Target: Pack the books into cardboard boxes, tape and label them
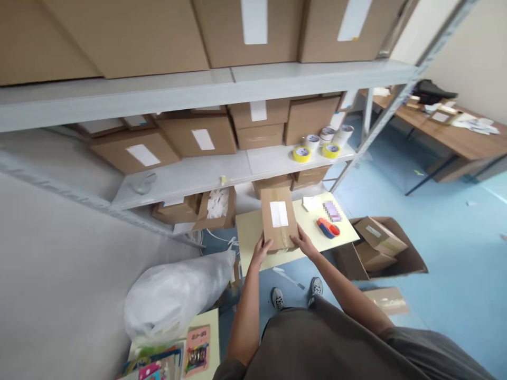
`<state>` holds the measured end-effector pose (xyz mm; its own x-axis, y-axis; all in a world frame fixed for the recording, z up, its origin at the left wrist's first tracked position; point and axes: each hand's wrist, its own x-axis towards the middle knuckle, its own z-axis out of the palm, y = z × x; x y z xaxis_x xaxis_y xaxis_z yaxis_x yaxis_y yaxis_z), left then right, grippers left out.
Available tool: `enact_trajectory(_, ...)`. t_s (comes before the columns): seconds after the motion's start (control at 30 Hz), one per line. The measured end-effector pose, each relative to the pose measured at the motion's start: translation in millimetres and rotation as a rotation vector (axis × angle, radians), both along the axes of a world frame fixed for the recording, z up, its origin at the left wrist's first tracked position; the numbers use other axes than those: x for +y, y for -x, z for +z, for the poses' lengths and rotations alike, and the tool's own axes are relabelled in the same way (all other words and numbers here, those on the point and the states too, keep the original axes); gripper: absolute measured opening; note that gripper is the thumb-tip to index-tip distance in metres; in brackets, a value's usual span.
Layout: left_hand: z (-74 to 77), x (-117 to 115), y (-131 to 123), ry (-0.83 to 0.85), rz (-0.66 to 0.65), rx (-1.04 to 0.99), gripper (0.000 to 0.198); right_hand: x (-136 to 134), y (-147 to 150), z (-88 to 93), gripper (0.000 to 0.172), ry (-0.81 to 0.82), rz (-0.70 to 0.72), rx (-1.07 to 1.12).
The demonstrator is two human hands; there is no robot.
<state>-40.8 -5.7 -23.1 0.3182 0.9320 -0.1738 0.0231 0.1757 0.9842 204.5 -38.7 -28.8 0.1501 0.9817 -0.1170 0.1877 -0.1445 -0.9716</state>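
Observation:
A taped cardboard box (269, 232) with a white label on top is at the middle of the pale yellow table (249, 248). My left hand (260, 251) grips its near left corner, thumb on the top face. On the near right corner, my right hand (304, 243) holds the same box, thumb also on top. Whether the box rests fully on the table or is slightly raised, I cannot tell. To its right lies a red and blue tape dispenser (328, 228). Behind the dispenser are a blurred-out purple item (331, 211) and white paper (312, 203).
Grey shelving (198, 177) with labelled boxes stands ahead; tape rolls (312, 141) sit on its middle shelf. An open carton (412, 258) holding boxes is on the floor at right. A large white bag (170, 295) bulges at left, near books (197, 348). A brown desk (447, 132) stands far right.

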Motion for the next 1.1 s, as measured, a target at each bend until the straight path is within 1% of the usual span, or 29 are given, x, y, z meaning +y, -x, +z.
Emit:
enact_trajectory(0.07,15.7,2,-11,-0.029,-0.008,-0.016,0.087,-5,-11,11.7,0.098,-0.007,-0.032,0.106)
enact_trajectory(0.13,33.7,4,-27,-0.064,-0.04,-0.036,0.087,-13,-27,24.6,0.098,-0.028,-0.067,0.18)
enact_trajectory(0.23,60.0,8,-62,-0.085,-0.153,-0.057,0.088,-30,-58,44.4,0.1,-0.079,-0.142,0.254)
enact_trajectory(0.3,74.1,9,-95,-0.082,-0.25,-0.071,0.088,-47,-85,56.1,0.1,-0.132,-0.204,0.292)
enact_trajectory(0.37,83.9,6,-135,-0.082,-0.337,-0.073,0.088,-70,-116,65.5,0.1,-0.194,-0.275,0.299)
enact_trajectory(0.47,89.4,-9,-210,-0.073,-0.46,-0.061,0.088,-119,-170,74.1,0.097,-0.244,-0.425,0.243)
enact_trajectory(0.53,87.3,-28,-267,-0.049,-0.554,-0.058,0.089,-160,-209,75.1,0.097,-0.243,-0.541,0.208)
enact_trajectory(0.63,77.6,-66,-358,-0.01,-0.711,-0.074,0.091,-229,-267,68.7,0.1,-0.23,-0.711,0.181)
enact_trajectory(0.73,62.9,-114,-447,0.005,-0.874,-0.088,0.09,-301,-318,54.7,0.101,-0.212,-0.889,0.154)
enact_trajectory(0.83,45.3,-163,-525,0.008,-1.012,-0.055,0.086,-368,-356,39.1,0.105,-0.175,-1.058,0.15)
enact_trajectory(0.9,32.4,-194,-566,0.024,-1.097,-0.014,0.085,-405,-374,30.4,0.106,-0.141,-1.139,0.155)
enact_trajectory(0.97,18.9,-220,-599,0.063,-1.165,0.015,0.086,-434,-388,22.5,0.107,-0.116,-1.189,0.153)
enact_trajectory(1.03,5.6,-239,-623,0.113,-1.202,0.029,0.087,-455,-401,13.3,0.106,-0.093,-1.216,0.147)
enact_trajectory(1.1,-6.3,-253,-642,0.147,-1.219,0.053,0.088,-467,-416,1.2,0.104,-0.044,-1.236,0.13)
